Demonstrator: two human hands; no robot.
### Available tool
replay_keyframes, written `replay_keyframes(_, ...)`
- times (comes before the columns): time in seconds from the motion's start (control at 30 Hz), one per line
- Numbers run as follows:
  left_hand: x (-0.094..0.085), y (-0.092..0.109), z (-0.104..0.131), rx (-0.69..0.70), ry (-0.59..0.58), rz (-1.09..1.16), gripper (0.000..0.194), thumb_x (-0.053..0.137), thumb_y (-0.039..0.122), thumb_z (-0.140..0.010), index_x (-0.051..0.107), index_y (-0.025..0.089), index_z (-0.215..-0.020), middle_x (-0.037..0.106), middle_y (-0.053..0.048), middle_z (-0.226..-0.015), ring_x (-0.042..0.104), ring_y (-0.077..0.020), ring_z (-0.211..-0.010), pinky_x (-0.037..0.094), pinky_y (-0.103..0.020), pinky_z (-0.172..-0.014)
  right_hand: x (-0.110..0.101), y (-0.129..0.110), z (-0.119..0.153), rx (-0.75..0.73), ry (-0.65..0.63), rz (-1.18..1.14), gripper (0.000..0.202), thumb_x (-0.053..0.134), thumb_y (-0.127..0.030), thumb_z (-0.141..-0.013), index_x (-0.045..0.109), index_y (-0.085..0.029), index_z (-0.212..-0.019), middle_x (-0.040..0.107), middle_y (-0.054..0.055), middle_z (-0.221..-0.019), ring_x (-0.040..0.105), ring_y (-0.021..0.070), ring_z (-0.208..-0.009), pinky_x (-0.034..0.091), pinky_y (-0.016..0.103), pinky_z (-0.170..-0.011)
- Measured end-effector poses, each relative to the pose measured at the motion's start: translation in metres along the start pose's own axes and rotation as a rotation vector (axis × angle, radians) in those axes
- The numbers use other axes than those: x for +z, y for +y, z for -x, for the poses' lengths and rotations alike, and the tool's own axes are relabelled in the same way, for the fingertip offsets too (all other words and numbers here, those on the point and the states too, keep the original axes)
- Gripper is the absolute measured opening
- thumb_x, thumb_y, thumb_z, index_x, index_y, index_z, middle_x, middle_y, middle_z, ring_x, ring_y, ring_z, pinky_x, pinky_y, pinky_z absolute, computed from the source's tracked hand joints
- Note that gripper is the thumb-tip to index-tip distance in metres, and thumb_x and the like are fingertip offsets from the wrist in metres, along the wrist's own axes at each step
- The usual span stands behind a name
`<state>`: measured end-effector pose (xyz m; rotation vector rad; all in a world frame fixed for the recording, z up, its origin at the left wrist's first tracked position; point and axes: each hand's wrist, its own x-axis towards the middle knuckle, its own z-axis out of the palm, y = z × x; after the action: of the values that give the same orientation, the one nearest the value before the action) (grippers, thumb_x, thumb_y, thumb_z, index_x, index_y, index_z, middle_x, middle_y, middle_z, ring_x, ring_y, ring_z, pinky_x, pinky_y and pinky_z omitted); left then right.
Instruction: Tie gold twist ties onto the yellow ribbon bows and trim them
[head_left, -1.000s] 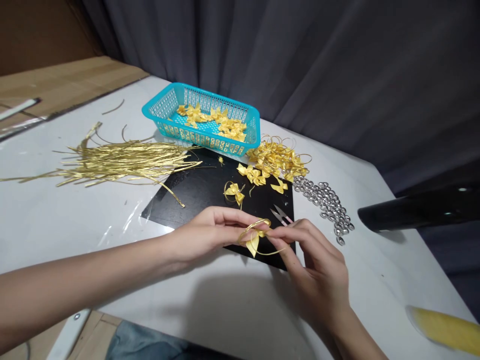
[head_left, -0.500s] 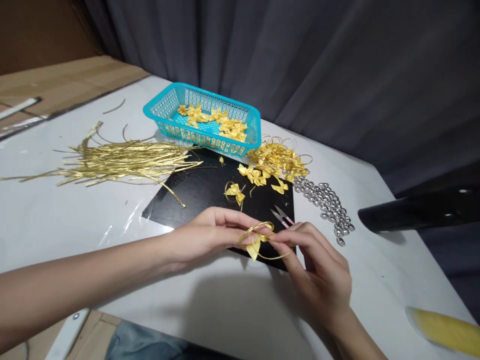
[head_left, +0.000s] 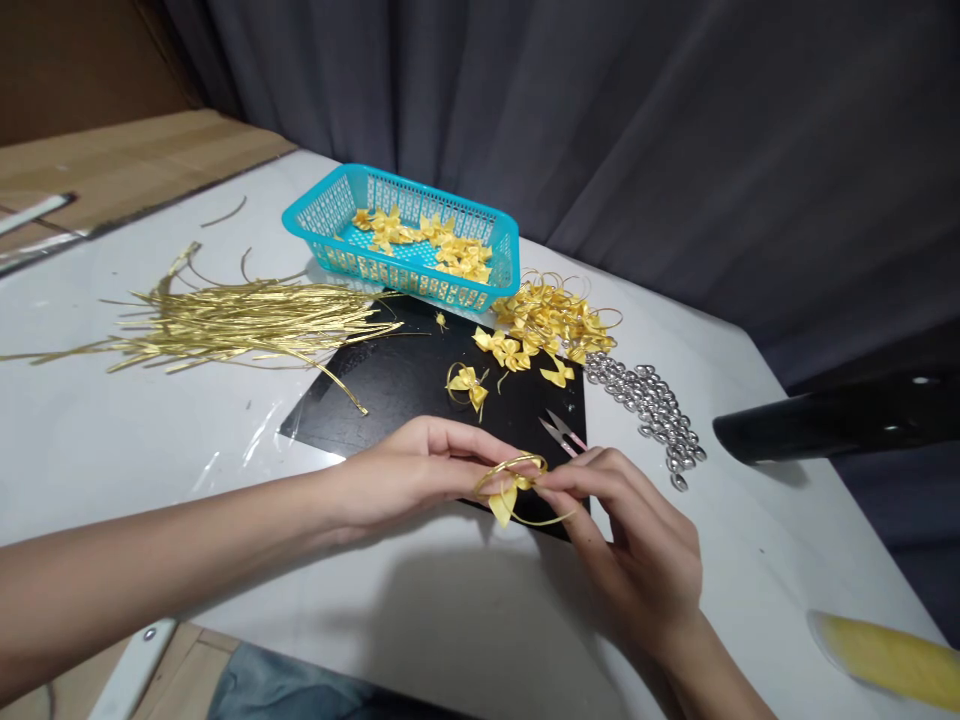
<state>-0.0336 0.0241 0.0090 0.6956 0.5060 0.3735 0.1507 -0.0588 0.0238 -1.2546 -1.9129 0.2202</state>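
Note:
Between my two hands, above the near edge of a black mat (head_left: 390, 370), is a yellow ribbon bow (head_left: 504, 503) with a looped gold cord (head_left: 517, 462). My left hand (head_left: 427, 462) pinches the bow and loop from the left, thumb and fingers closed on them. The fingertips of my right hand (head_left: 637, 530) are closed on the bow's right side, where the cord crosses; a loose cord end curves below them. A small pair of thread snips (head_left: 561, 432) lies just beyond my right hand, its handle partly hidden.
A turquoise basket (head_left: 405, 275) of yellow bows stands at the back. Gold cords (head_left: 247, 325) lie to the left. Looped bows (head_left: 559, 315) and silver beads (head_left: 645, 400) are piled right. One bow with a loop (head_left: 466, 383) rests on the mat. A black cylinder (head_left: 832, 425) juts in.
Both hands keep their grip on the bow and cord. The bow has tilted and dropped very slightly; the whole view has shifted a little left.

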Motion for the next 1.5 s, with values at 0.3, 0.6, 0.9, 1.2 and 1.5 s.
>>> replay_keyframes(0.3, -0.0003, -0.0013, -0.0008, 0.021, -0.013, 0.054, 0.021, 0.082, 0.020, -0.068, 0.071, 0.018, -0.086, 0.069, 0.000, -0.081, 0.061, -0.0089, -0.076, 0.045, -0.020, -0.073, -0.0003, 0.0033, 0.0007, -0.016, -0.025, 0.017, 0.019, 0.059, -0.001, -0.086, 0.062, -0.017, -0.097, 0.060, 0.001, -0.076, 0.057, 0.0123, -0.067, 0.046, 0.024, -0.059)
replay_keyframes(0.6, -0.0031, -0.0038, -0.0009, 0.036, -0.025, -0.018, 0.020, 0.083, 0.032, -0.066, 0.074, 0.016, -0.073, 0.069, -0.002, -0.080, 0.059, -0.0105, -0.076, 0.042, -0.022, -0.074, -0.0030, 0.0041, 0.0023, 0.007, -0.048, 0.019, 0.014, 0.061, -0.005, -0.087, 0.062, -0.017, -0.095, 0.058, 0.001, -0.075, 0.056, 0.0113, -0.066, 0.044, 0.023, -0.059)
replay_keyframes(0.9, 0.0004, -0.0005, 0.0001, 0.017, -0.070, -0.043, 0.017, 0.075, 0.021, -0.075, 0.077, 0.019, -0.092, 0.073, -0.003, -0.092, 0.062, -0.0099, -0.083, 0.044, -0.018, -0.078, -0.0038, 0.0044, 0.0017, 0.001, -0.067, 0.013, 0.017, 0.059, -0.004, -0.088, 0.062, -0.017, -0.098, 0.059, 0.001, -0.076, 0.055, 0.0113, -0.067, 0.042, 0.024, -0.058)
replay_keyframes(1.2, -0.0020, -0.0029, -0.0016, 0.031, -0.074, -0.004, 0.015, 0.075, 0.019, -0.075, 0.077, 0.021, -0.090, 0.073, -0.003, -0.095, 0.063, -0.0100, -0.085, 0.045, -0.019, -0.081, -0.0055, 0.0065, 0.0015, -0.001, -0.067, 0.027, 0.016, 0.060, -0.004, -0.087, 0.060, -0.018, -0.095, 0.058, 0.000, -0.075, 0.055, 0.0116, -0.067, 0.042, 0.025, -0.059)
replay_keyframes(1.5, -0.0023, -0.0019, -0.0015, 0.003, -0.042, -0.010, 0.017, 0.078, 0.021, -0.072, 0.077, 0.019, -0.089, 0.073, -0.004, -0.093, 0.062, -0.0112, -0.083, 0.045, -0.022, -0.081, -0.0041, 0.0027, 0.0004, 0.024, -0.059, 0.048, 0.014, 0.060, -0.005, -0.088, 0.061, -0.018, -0.093, 0.057, -0.001, -0.073, 0.055, 0.0110, -0.065, 0.041, 0.024, -0.058)
